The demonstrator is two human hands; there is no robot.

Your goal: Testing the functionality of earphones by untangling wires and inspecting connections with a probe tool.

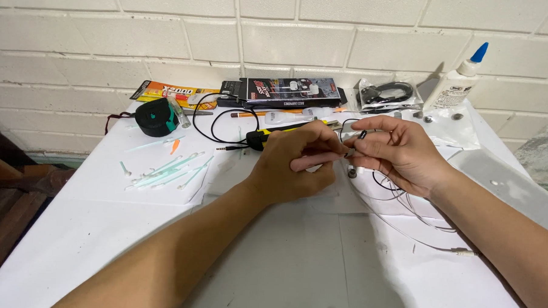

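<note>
Head view: earphone wire (353, 152) pinched between both hands (347, 158).

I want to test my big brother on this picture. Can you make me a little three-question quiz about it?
1. True or false: the white glue bottle with the blue tip stands at the table's far right.
2. What lies scattered left of the left hand? A) pale green swabs B) coins C) screws
3. What does the right hand pinch?

Key: 1 true. 2 A. 3 A thin earphone wire.
</note>
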